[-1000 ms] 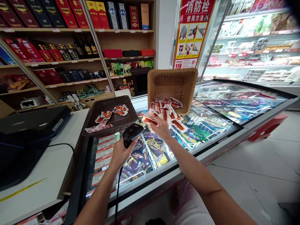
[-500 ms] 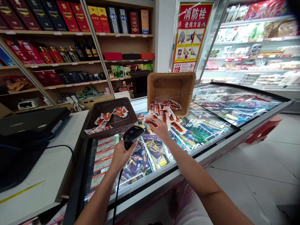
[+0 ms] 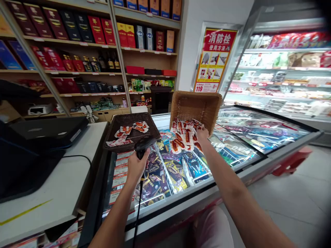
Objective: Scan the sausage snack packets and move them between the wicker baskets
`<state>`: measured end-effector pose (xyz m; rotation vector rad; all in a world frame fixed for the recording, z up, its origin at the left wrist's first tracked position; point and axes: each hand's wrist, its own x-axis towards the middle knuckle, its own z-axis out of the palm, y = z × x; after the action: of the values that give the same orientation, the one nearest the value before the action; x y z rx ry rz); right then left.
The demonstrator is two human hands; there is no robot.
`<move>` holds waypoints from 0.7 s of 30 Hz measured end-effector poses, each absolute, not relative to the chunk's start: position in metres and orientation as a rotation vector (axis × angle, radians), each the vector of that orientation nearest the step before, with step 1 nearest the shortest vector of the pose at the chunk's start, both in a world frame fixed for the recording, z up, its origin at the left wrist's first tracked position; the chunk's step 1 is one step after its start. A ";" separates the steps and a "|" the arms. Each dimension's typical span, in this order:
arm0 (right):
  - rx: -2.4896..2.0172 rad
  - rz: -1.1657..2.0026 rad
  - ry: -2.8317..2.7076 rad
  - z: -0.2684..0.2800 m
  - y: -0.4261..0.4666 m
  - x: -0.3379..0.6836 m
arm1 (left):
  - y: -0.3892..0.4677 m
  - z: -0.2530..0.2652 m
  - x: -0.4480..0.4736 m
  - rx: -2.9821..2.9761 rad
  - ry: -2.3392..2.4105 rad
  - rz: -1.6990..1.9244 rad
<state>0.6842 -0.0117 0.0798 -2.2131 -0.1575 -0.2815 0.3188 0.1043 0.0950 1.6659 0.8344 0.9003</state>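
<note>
My left hand [image 3: 138,164] is wrapped round the handle of a black barcode scanner [image 3: 144,143], its cable hanging down. The scanner head is raised over the glass lid, beside the dark basket. My right hand [image 3: 203,133] is at the right side of a heap of packaged sausages [image 3: 186,136], fingers curled onto a packet there; the fingertips are partly hidden. The heap spills from a tan wicker basket [image 3: 196,103] tipped on its side toward me. More packaged sausages [image 3: 121,140] lie in a dark brown basket [image 3: 113,127] on the left.
Both baskets stand on a chest freezer [image 3: 181,196] with a glass top and packed ice creams below. A white counter [image 3: 51,172] with a black device [image 3: 51,132] is at left. Shelves of boxes [image 3: 98,29] stand behind. A red stool [image 3: 292,160] is beyond the freezer's right side.
My right hand has moved right, from a packet at the heap's left side to its right side. The scanner stays in my left hand. The view has shifted.
</note>
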 end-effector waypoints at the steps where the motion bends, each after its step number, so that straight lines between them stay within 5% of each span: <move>1: -2.230 -0.262 -0.116 0.082 -0.010 0.684 | 0.107 0.097 0.318 1.581 0.867 0.964; 9: -2.300 -0.598 -0.544 0.107 0.077 0.622 | 0.130 0.112 0.301 0.919 1.058 1.553; 14: -2.385 -0.205 -1.312 0.128 0.187 0.547 | 0.133 0.112 0.295 0.798 1.092 1.628; 21: -2.549 0.019 -1.468 0.110 0.261 0.492 | 0.129 0.101 0.298 0.936 1.155 1.504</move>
<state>0.4918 0.2613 0.1102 -2.5495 -1.4681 0.0185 0.2985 0.1294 0.1006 0.9359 1.1554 1.5045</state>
